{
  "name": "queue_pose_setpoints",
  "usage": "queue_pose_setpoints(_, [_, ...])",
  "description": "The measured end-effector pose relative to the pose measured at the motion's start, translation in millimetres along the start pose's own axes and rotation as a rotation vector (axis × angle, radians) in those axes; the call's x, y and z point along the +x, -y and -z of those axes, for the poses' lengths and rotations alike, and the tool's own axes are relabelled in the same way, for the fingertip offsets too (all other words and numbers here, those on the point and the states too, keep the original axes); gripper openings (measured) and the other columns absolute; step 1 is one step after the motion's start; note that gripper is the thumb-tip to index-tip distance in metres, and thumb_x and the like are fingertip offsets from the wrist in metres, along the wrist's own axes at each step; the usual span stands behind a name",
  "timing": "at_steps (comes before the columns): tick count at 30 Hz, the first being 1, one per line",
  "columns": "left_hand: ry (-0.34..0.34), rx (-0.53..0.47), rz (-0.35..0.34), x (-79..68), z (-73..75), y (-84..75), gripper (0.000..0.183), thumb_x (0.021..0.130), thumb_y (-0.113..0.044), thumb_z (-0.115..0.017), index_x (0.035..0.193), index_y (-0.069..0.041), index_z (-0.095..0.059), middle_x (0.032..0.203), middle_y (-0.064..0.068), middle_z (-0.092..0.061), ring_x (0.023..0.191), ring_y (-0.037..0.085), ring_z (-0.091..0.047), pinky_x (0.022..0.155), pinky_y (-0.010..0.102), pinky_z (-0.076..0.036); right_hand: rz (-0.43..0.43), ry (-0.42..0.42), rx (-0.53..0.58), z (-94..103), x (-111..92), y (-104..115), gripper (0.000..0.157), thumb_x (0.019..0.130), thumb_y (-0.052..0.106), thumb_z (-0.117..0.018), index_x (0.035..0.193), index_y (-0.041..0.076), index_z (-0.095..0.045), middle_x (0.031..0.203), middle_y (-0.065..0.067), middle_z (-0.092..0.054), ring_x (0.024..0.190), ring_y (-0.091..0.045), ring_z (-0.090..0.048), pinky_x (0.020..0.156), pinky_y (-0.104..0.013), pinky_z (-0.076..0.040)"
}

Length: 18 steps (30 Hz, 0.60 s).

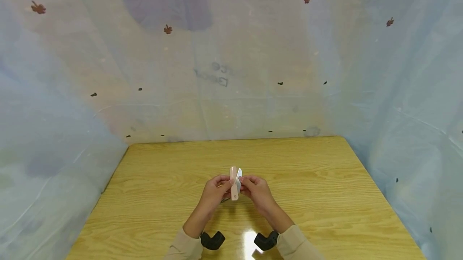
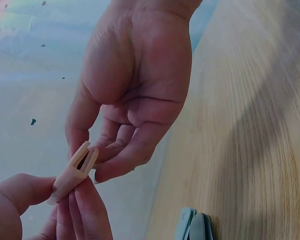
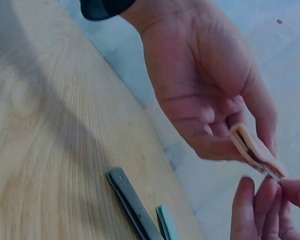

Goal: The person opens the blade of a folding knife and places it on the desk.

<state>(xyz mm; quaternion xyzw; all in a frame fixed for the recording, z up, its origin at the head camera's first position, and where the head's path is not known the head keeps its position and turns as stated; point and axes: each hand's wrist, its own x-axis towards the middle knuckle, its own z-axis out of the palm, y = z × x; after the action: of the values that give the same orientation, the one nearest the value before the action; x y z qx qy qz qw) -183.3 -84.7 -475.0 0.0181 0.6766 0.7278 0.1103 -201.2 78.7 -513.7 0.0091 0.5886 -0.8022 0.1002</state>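
While my left hand grips the pink handle, my right hand, just right of it, pinches the blade, I judge partway out, not fully extended.

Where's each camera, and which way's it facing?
Head: head-worn, facing forward and down at the pink knife; left hand, right hand and sleeves show.
Left wrist: worn there, facing the pink knife; left hand lower left, right hand above.
Right wrist: likewise; right hand lower right, left hand above.
Wrist views share pink knife, both hands.
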Motion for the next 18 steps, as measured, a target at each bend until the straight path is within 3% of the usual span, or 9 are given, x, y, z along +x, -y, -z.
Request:
queue_pose_setpoints(2, [0.001,0.011,0.006,-0.3,-0.2,-1.0,0.03,0.093,-0.014,-0.059,0.112,0.008,-0.056,0.096,0.013,-0.06,0.081,0.019,-0.062,0.074,0.036,-0.055,-0.009,0.028,-0.006,2.3,0,1,0.03,0.092,0.017,-0.061,0.103,-0.01,-0.058,0.082,-0.005,-0.064,0.074,-0.013,-0.062,0.076,-0.034,-0.054])
queue_pose_setpoints(9, [0.039,0.021,0.021,11.3,6.2,20.4,0.034,0.092,-0.023,-0.061,0.112,0.004,-0.057,0.099,0.012,-0.059,0.083,0.021,-0.062,0.076,0.038,-0.054,-0.019,0.139,-0.056,13.6,1,5,0.034,0.093,0.016,-0.058,0.113,-0.011,-0.052,0.094,-0.009,-0.063,0.086,-0.017,-0.062,0.08,-0.034,-0.053])
queue_pose_setpoints(18, [0.027,0.036,0.0,11.5,2.9,32.7,0.036,0.091,-0.026,-0.062,0.11,0.005,-0.057,0.1,0.013,-0.059,0.084,0.021,-0.063,0.074,0.037,-0.055,-0.027,0.138,-0.067,18.4,-1,2,0.024,0.094,0.012,-0.057,0.106,-0.009,-0.055,0.089,-0.009,-0.064,0.083,-0.017,-0.063,0.081,-0.039,-0.053])
